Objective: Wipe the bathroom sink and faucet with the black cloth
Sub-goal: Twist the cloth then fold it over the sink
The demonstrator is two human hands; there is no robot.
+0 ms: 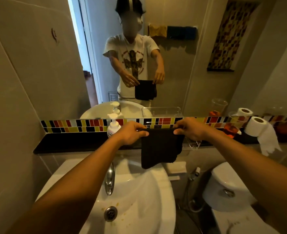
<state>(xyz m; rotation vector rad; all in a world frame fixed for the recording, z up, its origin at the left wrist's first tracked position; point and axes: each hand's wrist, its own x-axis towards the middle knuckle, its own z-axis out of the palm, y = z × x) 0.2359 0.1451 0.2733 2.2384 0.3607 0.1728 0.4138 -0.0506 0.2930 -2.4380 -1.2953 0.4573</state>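
Now I am holding the black cloth [161,147] up above the sink's [156,196] back edge, left hand [131,133] pinching one top corner, right hand [189,129] the other. Best to fold it into a pad before wiping the faucet [110,179]. It is hanging limp, dark, textured; yellowish stains are dotting the basin near the drain [110,213].

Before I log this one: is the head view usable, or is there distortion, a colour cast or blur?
Head view: usable; wide-angle lens bows the ledge and walls, dim yellowish cast throughout, black cloth shows little texture, sink stains near the drain remain legible.
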